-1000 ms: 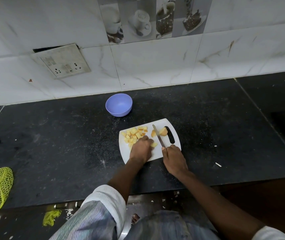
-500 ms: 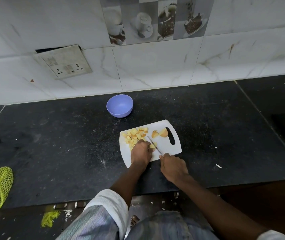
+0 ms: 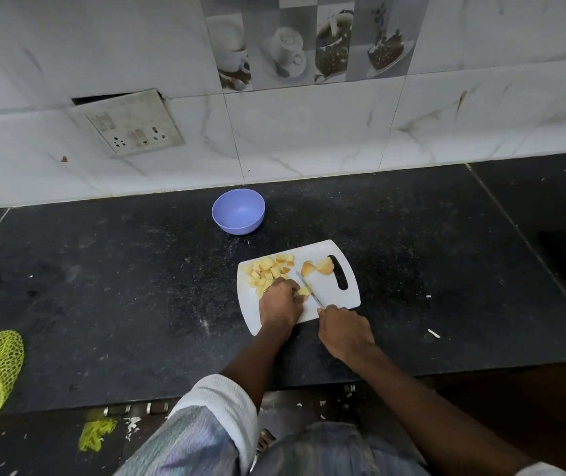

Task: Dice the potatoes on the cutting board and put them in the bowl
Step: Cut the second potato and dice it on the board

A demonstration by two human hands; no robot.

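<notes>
White marble-patterned wall tiles back a black speckled stone countertop, which carries everything. On it lies a white plastic cutting board with a slot handle at its right end, and just beyond the board's far left corner sits an empty lavender plastic bowl, apart from the board.

On the board's left half is a heap of yellow diced potato cubes; two larger uncut potato wedges lie near the handle slot. The left hand curls its fingers down onto a small potato piece at the board's middle, pinning it. The right hand is wrapped around the handle of a slim steel knife, its blade running away and leftward, touching that piece's right side.

The bowl lies up-left of both hands, nearer the left one, which will likely do the transfer.
</notes>
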